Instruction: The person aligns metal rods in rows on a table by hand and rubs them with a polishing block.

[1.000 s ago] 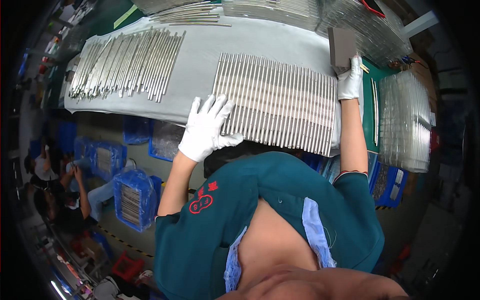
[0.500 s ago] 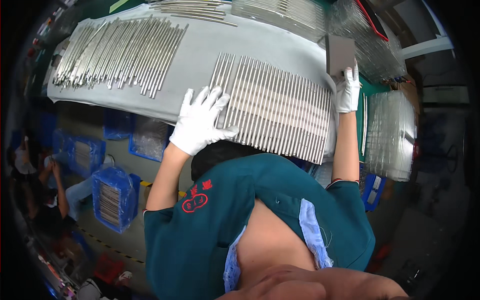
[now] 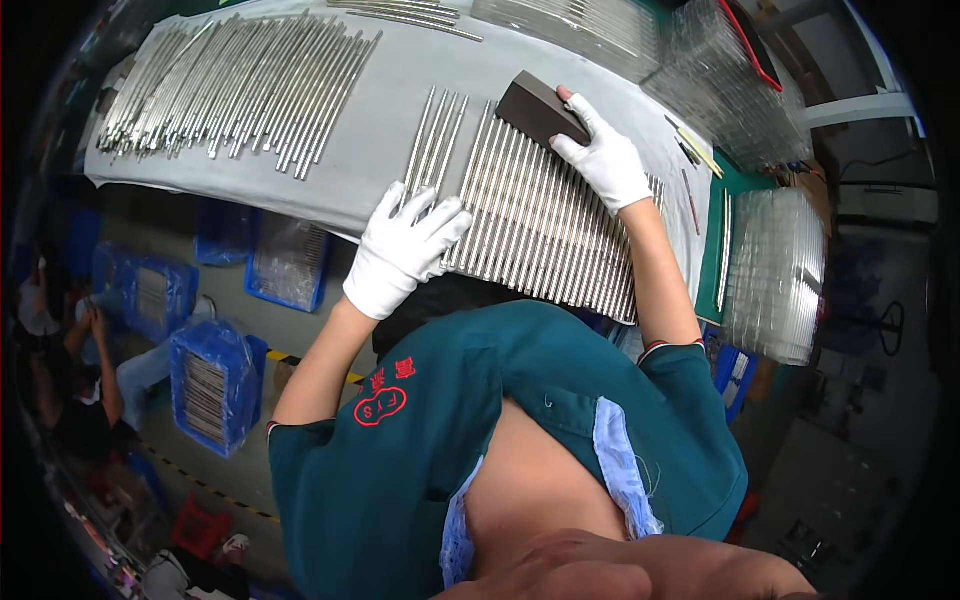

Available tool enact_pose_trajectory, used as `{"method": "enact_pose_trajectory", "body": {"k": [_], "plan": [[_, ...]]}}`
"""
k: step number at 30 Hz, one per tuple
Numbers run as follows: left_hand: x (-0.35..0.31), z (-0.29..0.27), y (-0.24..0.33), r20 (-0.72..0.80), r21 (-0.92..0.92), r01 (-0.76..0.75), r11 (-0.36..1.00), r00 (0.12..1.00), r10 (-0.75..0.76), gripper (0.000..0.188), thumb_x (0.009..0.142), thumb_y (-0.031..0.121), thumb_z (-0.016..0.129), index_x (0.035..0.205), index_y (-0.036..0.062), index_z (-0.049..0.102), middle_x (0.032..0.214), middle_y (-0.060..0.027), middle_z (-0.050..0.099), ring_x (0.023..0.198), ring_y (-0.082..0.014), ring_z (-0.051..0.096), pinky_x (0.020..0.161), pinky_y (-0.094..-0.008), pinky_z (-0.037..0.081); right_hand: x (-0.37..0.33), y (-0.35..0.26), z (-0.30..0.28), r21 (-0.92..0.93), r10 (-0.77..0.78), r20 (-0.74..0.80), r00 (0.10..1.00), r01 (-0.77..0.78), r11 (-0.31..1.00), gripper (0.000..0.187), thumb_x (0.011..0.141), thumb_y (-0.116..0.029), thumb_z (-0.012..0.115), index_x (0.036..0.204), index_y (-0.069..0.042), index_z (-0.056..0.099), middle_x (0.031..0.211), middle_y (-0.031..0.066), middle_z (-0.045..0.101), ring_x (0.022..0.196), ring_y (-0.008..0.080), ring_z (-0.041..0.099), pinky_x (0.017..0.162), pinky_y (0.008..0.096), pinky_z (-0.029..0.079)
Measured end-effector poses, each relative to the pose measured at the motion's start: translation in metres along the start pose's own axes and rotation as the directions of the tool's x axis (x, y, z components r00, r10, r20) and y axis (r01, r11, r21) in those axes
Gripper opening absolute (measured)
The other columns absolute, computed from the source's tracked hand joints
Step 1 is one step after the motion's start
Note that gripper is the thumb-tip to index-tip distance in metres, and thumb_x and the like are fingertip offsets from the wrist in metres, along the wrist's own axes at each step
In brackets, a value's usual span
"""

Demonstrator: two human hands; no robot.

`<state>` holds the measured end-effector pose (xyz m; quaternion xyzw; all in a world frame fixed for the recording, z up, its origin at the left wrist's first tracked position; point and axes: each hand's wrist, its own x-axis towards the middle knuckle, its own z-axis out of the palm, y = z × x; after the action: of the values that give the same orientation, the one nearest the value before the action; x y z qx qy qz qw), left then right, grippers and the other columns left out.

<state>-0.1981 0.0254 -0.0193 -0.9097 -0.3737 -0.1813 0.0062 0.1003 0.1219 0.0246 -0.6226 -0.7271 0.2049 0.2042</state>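
Note:
A row of slim silver metal rods (image 3: 545,225) lies side by side on the grey cloth in front of me. Across the row's far ends sits a dark brown-grey rectangular block (image 3: 541,106). My right hand (image 3: 606,160), in a white glove, grips the block's right end between thumb and fingers. Left of the row lie several rods set apart (image 3: 435,135). Over their near ends rests my gloved left hand (image 3: 405,245), fingers stretched out and slightly spread, the fingertips hiding part of the rods. It grips nothing that I can see.
A large bunch of loose rods (image 3: 245,90) covers the table's left side, with more rods (image 3: 410,12) at the far edge. Clear plastic trays (image 3: 775,275) are stacked at right. A few thin tools (image 3: 692,145) lie nearby. Blue crates (image 3: 215,385) stand on the floor, near another person (image 3: 85,365).
My right hand has brought the block leftward from the table's right side onto the rods' far ends. A few rods at left now stand farther from the row. Tools at right are uncovered.

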Motion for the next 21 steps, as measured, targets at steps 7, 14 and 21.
{"method": "enact_pose_trajectory", "body": {"k": [7, 14, 21], "plan": [[0.005, -0.015, 0.0, -0.077, -0.07, -0.077, 0.995, 0.994, 0.072, 0.057, 0.076, 0.047, 0.072, 0.121, 0.0134, 0.06, 0.12, -0.0056, 0.064, 0.109, -0.028, 0.062, 0.099, -0.0475, 0.047, -0.003, 0.014, 0.005, 0.24, -0.01, -0.053, 0.999, 0.023, 0.971, 0.064, 0.088, -0.026, 0.074, 0.147, -0.027, 0.052, 0.132, 0.0124, 0.066, 0.119, 0.0285, 0.065, 0.102, 0.0341, 0.049], [0.017, -0.022, 0.01, -0.205, -0.154, -0.081, 0.985, 0.978, 0.048, 0.039, 0.08, 0.038, 0.071, 0.105, 0.0095, 0.065, 0.106, -0.008, 0.068, 0.1, -0.0252, 0.066, 0.092, -0.0423, 0.05, 0.01, -0.043, -0.005, 0.076, -0.156, 0.212, 0.965, 0.143, 0.987, 0.057, 0.091, -0.026, 0.069, 0.145, -0.031, 0.054, 0.134, 0.0107, 0.065, 0.121, 0.0269, 0.064, 0.104, 0.0332, 0.048], [0.02, -0.014, 0.02, -0.254, -0.216, -0.052, 0.975, 0.967, -0.004, 0.039, 0.079, 0.04, 0.071, 0.102, 0.0099, 0.065, 0.103, -0.0079, 0.069, 0.099, -0.0248, 0.068, 0.092, -0.042, 0.05, 0.02, -0.01, -0.018, 0.324, -0.201, 0.301, 0.932, 0.098, 0.941, 0.053, 0.092, -0.02, 0.066, 0.143, -0.029, 0.056, 0.127, 0.0102, 0.069, 0.112, 0.0262, 0.068, 0.096, 0.0336, 0.052]]}}
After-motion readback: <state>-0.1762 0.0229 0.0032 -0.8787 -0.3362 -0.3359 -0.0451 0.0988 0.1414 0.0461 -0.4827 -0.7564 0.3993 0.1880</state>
